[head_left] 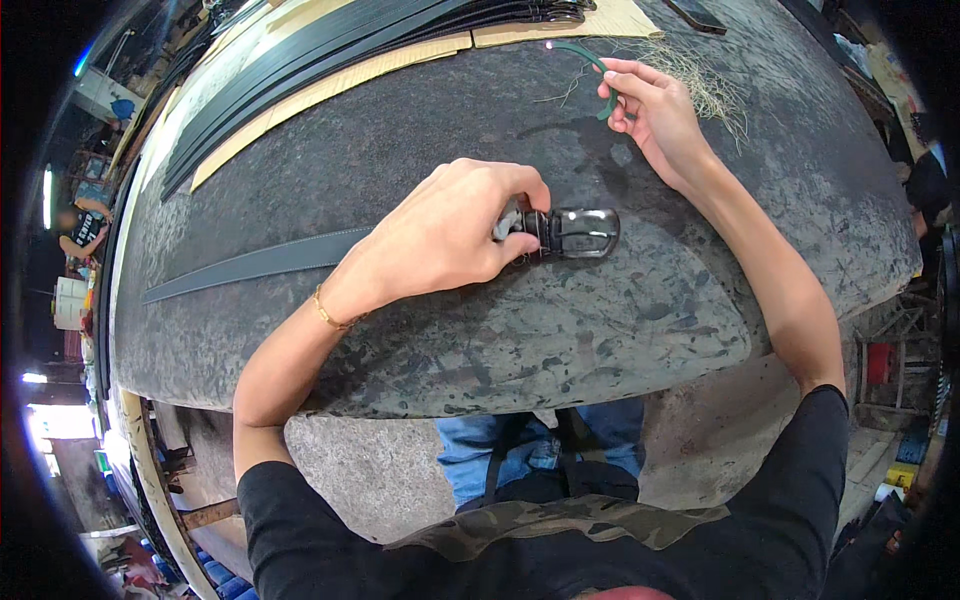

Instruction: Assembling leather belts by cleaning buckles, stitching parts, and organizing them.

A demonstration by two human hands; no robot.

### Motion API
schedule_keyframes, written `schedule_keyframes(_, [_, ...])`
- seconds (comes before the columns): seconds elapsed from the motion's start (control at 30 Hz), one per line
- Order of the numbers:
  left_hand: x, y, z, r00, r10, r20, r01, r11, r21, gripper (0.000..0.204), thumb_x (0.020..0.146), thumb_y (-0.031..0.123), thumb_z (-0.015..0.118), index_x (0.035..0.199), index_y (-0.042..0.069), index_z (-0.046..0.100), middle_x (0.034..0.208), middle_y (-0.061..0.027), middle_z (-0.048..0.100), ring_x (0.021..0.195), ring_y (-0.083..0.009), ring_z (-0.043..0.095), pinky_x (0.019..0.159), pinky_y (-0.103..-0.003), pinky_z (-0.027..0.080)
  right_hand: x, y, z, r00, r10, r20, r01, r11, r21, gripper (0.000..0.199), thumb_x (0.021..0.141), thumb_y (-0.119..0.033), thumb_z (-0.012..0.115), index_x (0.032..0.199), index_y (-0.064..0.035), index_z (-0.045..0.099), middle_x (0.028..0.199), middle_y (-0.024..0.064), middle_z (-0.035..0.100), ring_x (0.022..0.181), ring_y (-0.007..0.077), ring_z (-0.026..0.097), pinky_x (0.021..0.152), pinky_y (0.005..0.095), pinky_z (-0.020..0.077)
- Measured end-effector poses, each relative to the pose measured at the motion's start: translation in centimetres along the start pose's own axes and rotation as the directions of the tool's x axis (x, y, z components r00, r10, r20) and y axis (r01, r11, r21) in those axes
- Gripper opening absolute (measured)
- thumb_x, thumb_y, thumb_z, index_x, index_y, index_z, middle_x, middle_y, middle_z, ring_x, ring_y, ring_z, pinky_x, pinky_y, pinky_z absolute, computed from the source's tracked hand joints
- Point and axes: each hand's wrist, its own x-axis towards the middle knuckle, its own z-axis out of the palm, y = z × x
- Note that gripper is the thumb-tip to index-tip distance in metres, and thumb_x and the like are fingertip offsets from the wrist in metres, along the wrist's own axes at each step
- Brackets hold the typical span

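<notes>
The left hand [445, 235] pinches the dark belt [260, 262] just behind its metal buckle [585, 232], pressing it onto the stained worktable [560, 330]. The right hand [650, 115], fingers curled, grips green-handled snips [590, 65] near loose thread scraps [700, 80].

A dark, flat rectangular slab, possibly a phone [697, 14] with its screen unlit, lies at the far edge of the surface [560, 340], beside tan cardboard sheets [330, 85].

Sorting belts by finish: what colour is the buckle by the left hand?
Dark, glossy smoky-black buckle, clearest in the head view.
</notes>
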Motion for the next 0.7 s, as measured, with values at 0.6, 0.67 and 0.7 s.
schedule_keyframes(0.6, [-1.2,0.1,-1.4,0.975,0.152,0.16,-0.148,0.988,-0.034,0.022,0.076,0.0,0.071,0.098,-0.002,0.07,0.097,-0.0142,0.069,0.091,-0.0321,0.068,0.078,-0.037,0.055,0.2,-0.2,-0.1,1.0,-0.008,0.029,0.009,0.999,-0.038,0.021,0.094,-0.012,0.061,0.111,0.0004,0.064,0.087,0.0042,0.063,0.068,0.0081,0.055,0.063,0.0239,0.0465])
schedule_keyframes(0.67, [-1.1,-0.1,-1.3,0.977,0.15,0.149,-0.145,0.989,-0.041,0.022,0.076,0.0,0.071,0.097,-0.002,0.07,0.096,-0.0141,0.07,0.09,-0.0318,0.069,0.078,-0.037,0.055,0.1,-0.2,-0.2,1.0,0.003,0.028,-0.002,0.999,-0.033,0.021,0.094,-0.012,0.061,0.111,0.0003,0.064,0.087,0.0043,0.063,0.068,0.0082,0.055,0.063,0.0239,0.0465])
schedule_keyframes(0.7, [-1.0,-0.2,-1.4,0.976,0.152,0.156,-0.143,0.987,-0.071,0.021,0.076,0.0,0.071,0.097,-0.002,0.07,0.094,-0.0139,0.07,0.089,-0.0314,0.069,0.078,-0.037,0.054,0.0,-0.2,-0.2,1.0,0.015,0.027,-0.014,1.0,-0.027,0.021,0.094,-0.012,0.061,0.111,0.0003,0.064,0.086,0.0044,0.063,0.068,0.0082,0.055,0.063,0.0239,0.0466])
